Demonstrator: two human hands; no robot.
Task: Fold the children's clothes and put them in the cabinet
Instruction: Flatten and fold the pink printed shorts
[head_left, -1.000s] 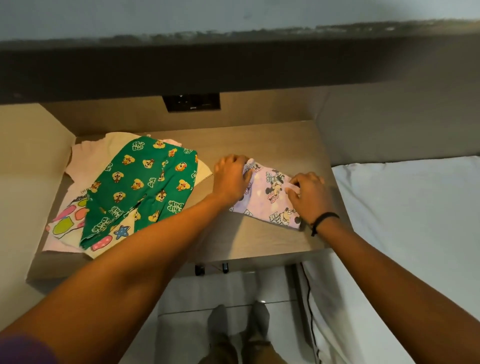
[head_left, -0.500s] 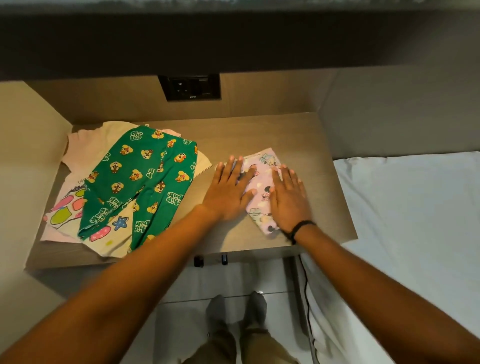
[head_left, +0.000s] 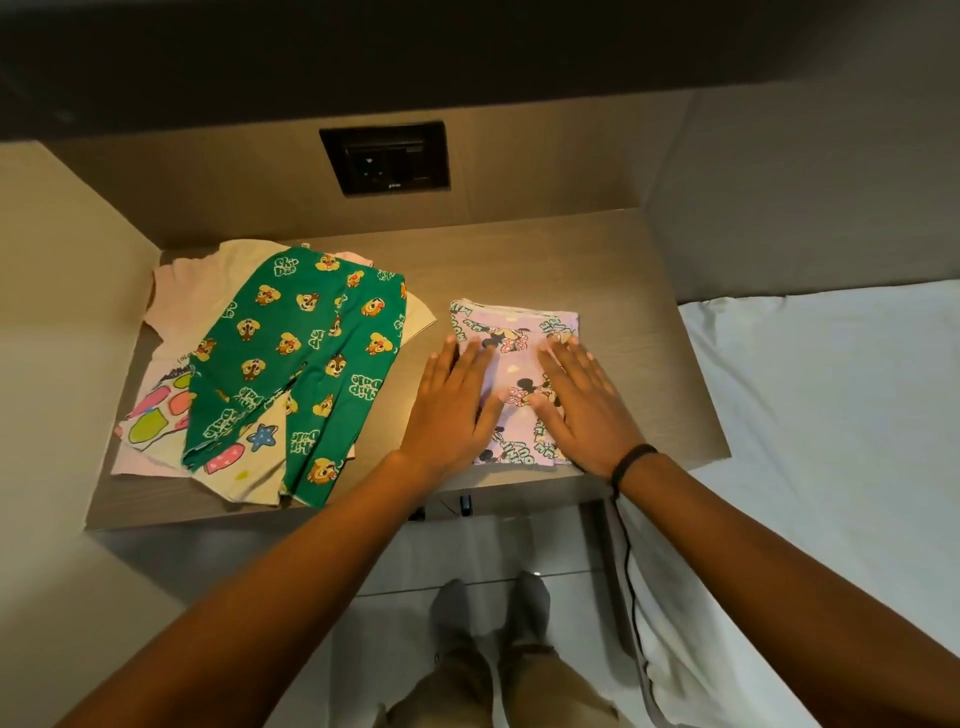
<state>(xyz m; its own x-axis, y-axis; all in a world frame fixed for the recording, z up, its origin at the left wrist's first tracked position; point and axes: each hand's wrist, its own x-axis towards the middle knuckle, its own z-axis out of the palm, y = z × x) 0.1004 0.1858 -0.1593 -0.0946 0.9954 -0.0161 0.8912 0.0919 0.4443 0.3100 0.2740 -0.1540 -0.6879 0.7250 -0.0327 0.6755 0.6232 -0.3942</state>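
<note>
Small lilac cartoon-mouse print garment (head_left: 511, 325), folded into a compact rectangle, lies centre-right of frame on the brown wood-grain worktop (head_left: 613, 260), near its front edge. Likely placed there to keep it apart from the unfolded pile and within easy reach for pressing flat. Left hand (head_left: 452, 410) lies palm down, fingers straight and spread, over the garment's left edge, partly on the worktop. Right hand (head_left: 582, 402), black band at the wrist, lies palm down with fingers straight and slightly fanned on the garment's right half. Neither hand pinches or curls around cloth; both just press on top, which reads as smoothing the fold so it holds. Left of frame, well apart from the lilac piece: green chipmunk-print children's trousers (head_left: 306, 358) spread unfolded on top of a cream T-shirt with coloured shapes (head_left: 244, 460) and a pale pink top (head_left: 179, 283), stacked loosely, probably waiting for folding. Black wall socket panel (head_left: 384, 158) sits upper centre in the back wall of the alcove. White bed sheet (head_left: 831, 415) fills right of frame, just beside the worktop. Person's feet in grey socks (head_left: 488, 608) stand on the floor, bottom centre. No cabinet identifiable in view; storing step not yet done.
</note>
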